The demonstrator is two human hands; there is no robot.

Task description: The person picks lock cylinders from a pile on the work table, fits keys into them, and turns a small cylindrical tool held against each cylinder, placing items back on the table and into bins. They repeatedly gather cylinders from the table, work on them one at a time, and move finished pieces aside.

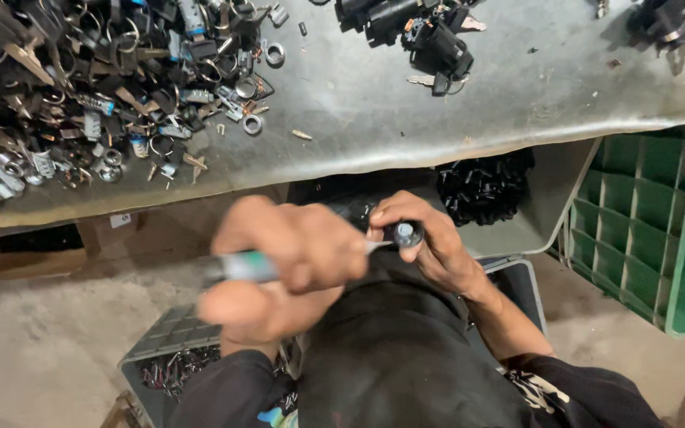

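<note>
My left hand, blurred by motion, grips a screwdriver with a green-and-clear handle. Its shaft points right into a small black lock cylinder with a silver face. My right hand is closed around that cylinder, just below the table's edge and above my dark-trousered knee. The two hands touch at the cylinder.
A grey metal table carries a heap of keys, rings and lock parts at upper left and black lock assemblies at top centre. A pile of black parts lies under it. A green crate stands right, a grey crate lower left.
</note>
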